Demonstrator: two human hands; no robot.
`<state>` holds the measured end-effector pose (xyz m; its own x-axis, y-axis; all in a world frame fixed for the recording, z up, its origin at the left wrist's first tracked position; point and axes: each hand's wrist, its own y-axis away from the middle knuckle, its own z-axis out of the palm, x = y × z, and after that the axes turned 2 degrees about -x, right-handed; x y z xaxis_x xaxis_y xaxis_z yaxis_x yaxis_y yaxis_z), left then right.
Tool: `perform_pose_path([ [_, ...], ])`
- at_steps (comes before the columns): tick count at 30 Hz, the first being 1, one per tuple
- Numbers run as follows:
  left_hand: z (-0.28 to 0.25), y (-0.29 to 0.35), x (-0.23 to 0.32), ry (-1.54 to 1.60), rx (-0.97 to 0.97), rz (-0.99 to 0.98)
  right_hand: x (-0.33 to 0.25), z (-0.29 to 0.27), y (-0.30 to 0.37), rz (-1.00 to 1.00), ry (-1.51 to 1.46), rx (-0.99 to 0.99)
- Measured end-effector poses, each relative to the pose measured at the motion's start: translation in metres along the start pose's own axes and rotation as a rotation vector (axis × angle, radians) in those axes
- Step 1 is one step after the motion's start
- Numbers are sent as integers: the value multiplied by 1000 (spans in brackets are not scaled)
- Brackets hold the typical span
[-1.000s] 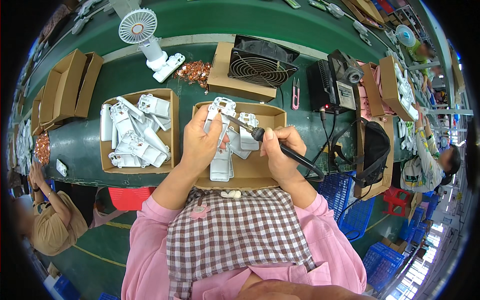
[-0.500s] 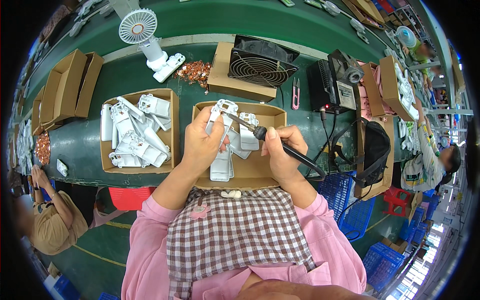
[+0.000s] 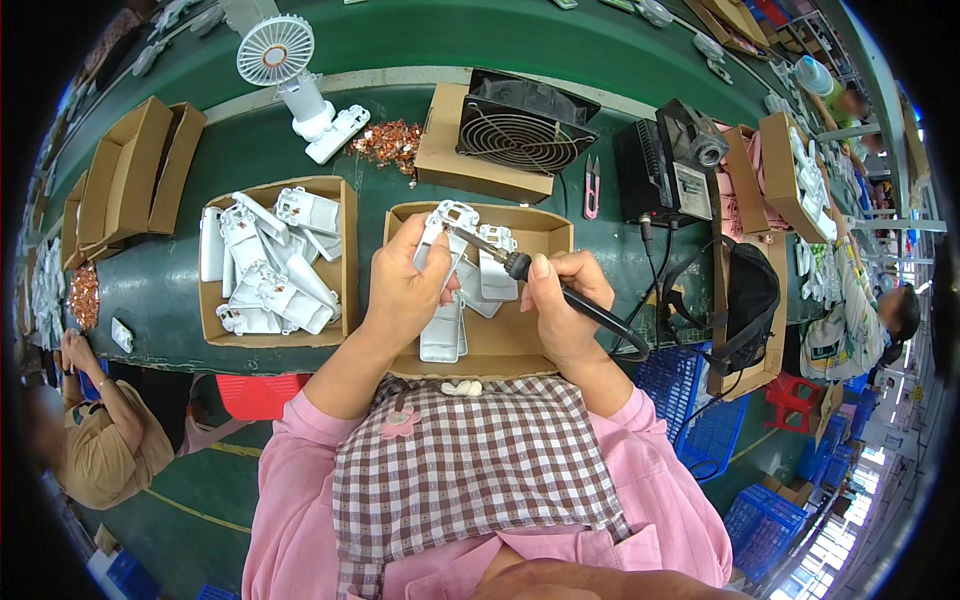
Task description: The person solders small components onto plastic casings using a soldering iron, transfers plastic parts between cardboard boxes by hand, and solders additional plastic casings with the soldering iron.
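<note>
My left hand is closed around a white plastic fan housing, its upper end tilted up above an open cardboard box. In my right hand a soldering iron is gripped like a pen. The iron's metal tip reaches left to the upper part of the housing; whether it touches is too small to tell. More white housings lie below in the cardboard box. To the left stands a second cardboard box heaped with similar white parts.
A black fan rests on cardboard ahead. Right of it lie pink-handled tweezers and a black soldering station. A small white fan stands beside a pile of copper-coloured pieces. Another person sits at far left.
My hands, the housing and the soldering iron stay almost in the same place. The red light on the soldering station, lit before, no longer shows clearly.
</note>
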<state>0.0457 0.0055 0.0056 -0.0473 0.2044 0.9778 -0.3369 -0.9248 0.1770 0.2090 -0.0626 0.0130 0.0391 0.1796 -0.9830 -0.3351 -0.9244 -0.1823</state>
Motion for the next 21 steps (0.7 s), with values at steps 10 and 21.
perform_pose_path([
  [10,-6,3,-5,-118,2,19,4,2,3,-133,-20,78],
  [21,-77,59,20,-1147,430,679,3,-3,2,-97,-59,61],
])
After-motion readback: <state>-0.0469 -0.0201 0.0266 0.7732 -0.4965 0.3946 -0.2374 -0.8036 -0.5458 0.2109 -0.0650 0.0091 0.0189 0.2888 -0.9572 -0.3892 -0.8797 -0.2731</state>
